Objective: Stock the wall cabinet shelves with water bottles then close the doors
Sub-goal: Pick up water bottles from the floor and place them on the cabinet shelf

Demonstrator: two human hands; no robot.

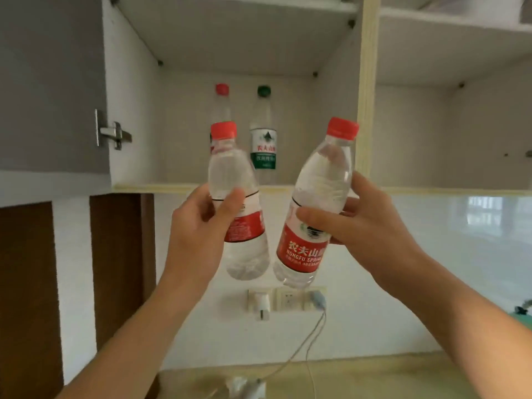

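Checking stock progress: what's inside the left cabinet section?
Two bottles stand at the back: a green-label bottle and a red-capped bottle, mostly hidden behind the bottle the left hand holds.

Soft even daylight, slightly blurred, with wide-angle bending at edges.

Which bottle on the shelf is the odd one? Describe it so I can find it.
Look in the open wall cabinet, on its lowest shelf near the back. Two bottles stand there; take the right one, the green-capped bottle with a green and white label. Its neighbour, the red-capped bottle, has a red cap.
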